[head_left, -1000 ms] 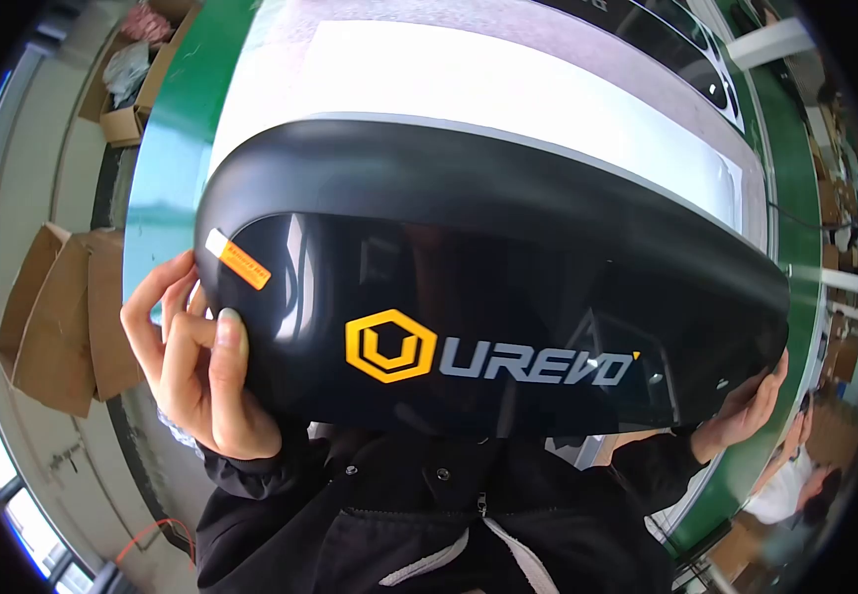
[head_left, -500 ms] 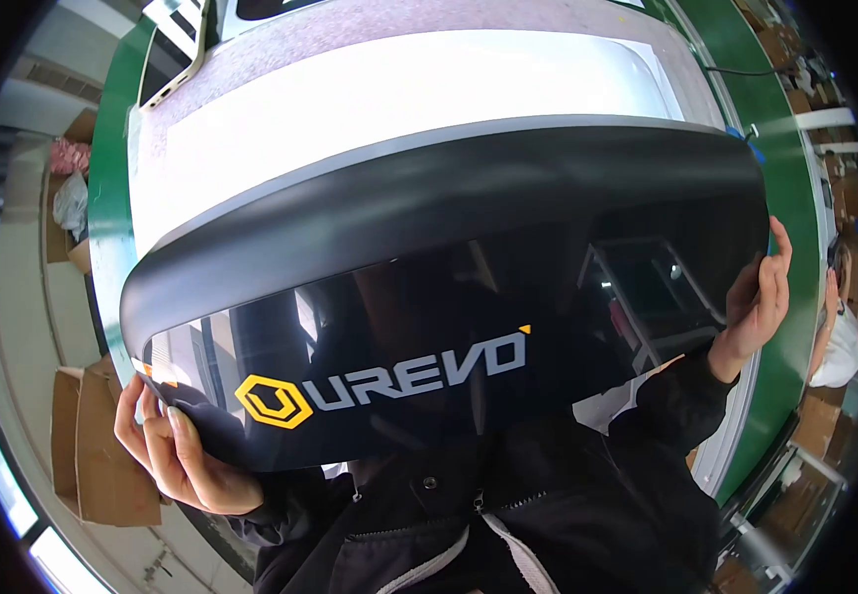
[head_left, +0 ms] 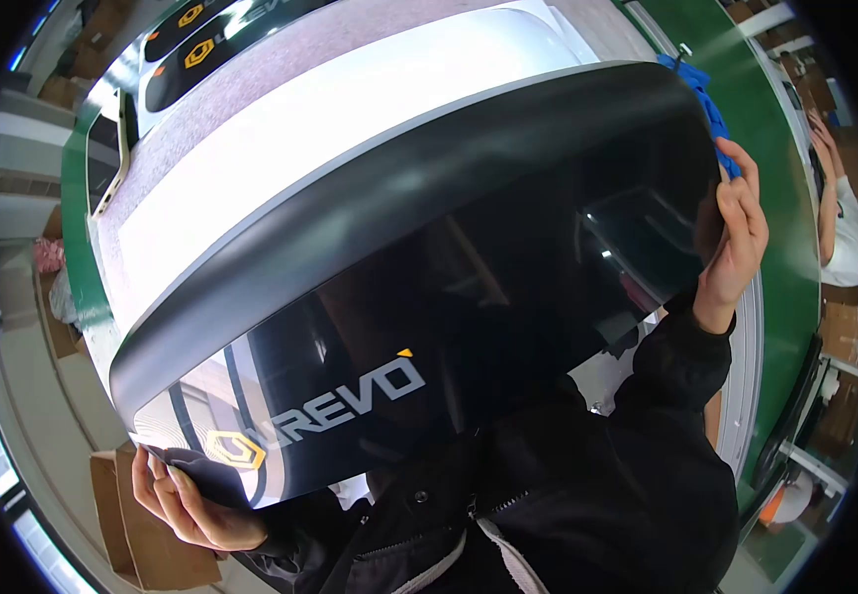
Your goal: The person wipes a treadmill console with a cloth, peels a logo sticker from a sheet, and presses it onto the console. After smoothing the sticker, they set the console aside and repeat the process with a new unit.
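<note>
Glossy black UREVO panel (head_left: 449,287), matte curved upper band (head_left: 389,178), yellow-and-grey logo (head_left: 325,411), held aslant by both ends, left lower

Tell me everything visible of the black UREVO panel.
The black panel has rounded upper corners, a satin border and a glossy, plastic-looking face. A yellow emblem and grey lettering mark it. In front of the jacket, it slants, left end lower in view, held at its ends by the left hand and right hand.

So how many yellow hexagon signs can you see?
3: one hexagon on the held panel, two more on the black panels at top left. Others may be hidden.
</note>
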Demonstrator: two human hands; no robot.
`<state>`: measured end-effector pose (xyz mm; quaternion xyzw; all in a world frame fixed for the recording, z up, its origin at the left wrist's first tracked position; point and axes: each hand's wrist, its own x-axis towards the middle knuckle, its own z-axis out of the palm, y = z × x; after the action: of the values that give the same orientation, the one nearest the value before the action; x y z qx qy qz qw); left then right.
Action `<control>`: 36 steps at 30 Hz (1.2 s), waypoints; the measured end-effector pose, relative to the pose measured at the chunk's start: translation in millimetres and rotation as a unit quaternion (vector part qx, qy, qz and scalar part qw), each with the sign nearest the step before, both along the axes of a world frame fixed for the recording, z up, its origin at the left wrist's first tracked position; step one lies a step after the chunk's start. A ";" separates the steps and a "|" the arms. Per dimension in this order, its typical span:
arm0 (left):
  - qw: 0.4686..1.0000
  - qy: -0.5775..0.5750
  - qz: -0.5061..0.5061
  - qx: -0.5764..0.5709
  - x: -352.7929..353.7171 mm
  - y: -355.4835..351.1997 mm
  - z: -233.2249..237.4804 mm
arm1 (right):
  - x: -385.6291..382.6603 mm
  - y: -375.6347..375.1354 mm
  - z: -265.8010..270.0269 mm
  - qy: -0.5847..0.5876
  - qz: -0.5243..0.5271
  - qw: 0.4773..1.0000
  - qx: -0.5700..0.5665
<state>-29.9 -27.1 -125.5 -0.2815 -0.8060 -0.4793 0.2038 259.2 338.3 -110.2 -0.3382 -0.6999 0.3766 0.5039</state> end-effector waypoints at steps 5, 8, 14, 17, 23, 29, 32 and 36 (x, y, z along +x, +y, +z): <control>0.998 0.027 0.001 -0.049 -6.2 -9.8 -0.2 | 3.1 1.5 2.2 0.002 0.017 1.000 -0.014; 0.998 0.028 -0.015 -0.049 -9.5 -14.5 -1.2 | 1.5 0.7 4.1 -0.005 0.021 1.000 -0.009; 0.998 0.026 -0.050 -0.018 -14.3 -13.3 -4.5 | 2.7 1.1 6.4 -0.006 0.025 0.999 -0.021; 0.996 0.055 -0.059 -0.036 -18.8 -19.1 -5.8 | 2.7 1.3 7.9 -0.009 0.033 0.999 -0.019; 0.972 0.186 -0.063 -0.130 -22.9 -16.9 -2.7 | 4.0 3.5 5.7 0.010 0.052 0.998 -0.033; 0.941 0.287 -0.066 -0.164 -11.6 3.3 3.5 | 3.5 3.6 2.2 0.015 0.041 0.999 -0.026; 0.945 0.282 -0.081 -0.141 -13.3 3.4 1.2 | 3.3 5.9 -1.1 -0.002 0.024 1.000 -0.004; 0.956 0.256 -0.060 -0.132 -10.9 7.9 2.3 | 1.1 3.5 0.4 -0.034 -0.003 0.999 0.006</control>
<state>-40.8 -19.2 -123.2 -0.4670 -0.7647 -0.2917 0.3347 260.3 341.8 -109.7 -0.3497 -0.7177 0.3588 0.4836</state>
